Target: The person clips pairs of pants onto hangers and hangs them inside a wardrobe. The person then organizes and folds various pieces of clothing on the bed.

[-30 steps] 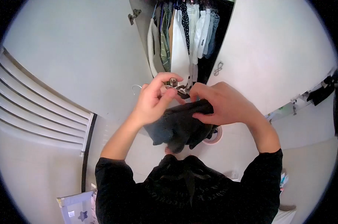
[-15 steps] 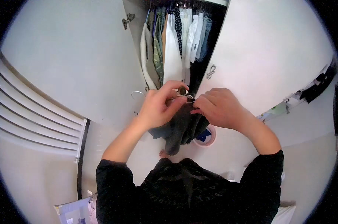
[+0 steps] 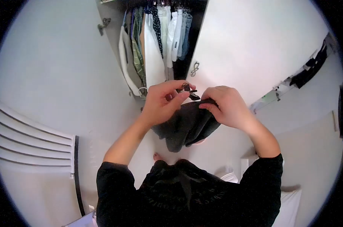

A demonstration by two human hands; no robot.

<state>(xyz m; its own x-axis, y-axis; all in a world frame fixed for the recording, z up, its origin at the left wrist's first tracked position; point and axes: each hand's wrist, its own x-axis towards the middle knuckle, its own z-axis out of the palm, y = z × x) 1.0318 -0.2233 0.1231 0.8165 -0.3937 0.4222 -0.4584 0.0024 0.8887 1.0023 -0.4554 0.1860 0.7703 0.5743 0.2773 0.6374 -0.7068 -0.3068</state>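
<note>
In my left hand (image 3: 162, 102), thumb and fingers pinch a dark clip (image 3: 193, 95) of a clip hanger. The hanger's metal hook (image 3: 142, 89) shows beyond that hand; most of its bar is hidden. My right hand (image 3: 228, 106) is closed on the top edge of a dark garment (image 3: 184, 126), just right of the clip. The garment hangs down in folds below both hands, and its exact kind is unclear. Between the clip and the fabric under my right fingers there is a small gap.
Ahead, an open wardrobe holds a row of hanging clothes (image 3: 156, 41), between a left door (image 3: 61, 56) and a right door (image 3: 254, 45) with a metal handle (image 3: 194, 69). A white slatted radiator (image 3: 31, 142) is at left. A pink basin (image 3: 199, 142) peeks out behind the garment.
The view has turned to the right, so the wardrobe sits further left. My right hand has drawn the fabric edge slightly away from the clip. The garment now covers most of the basin.
</note>
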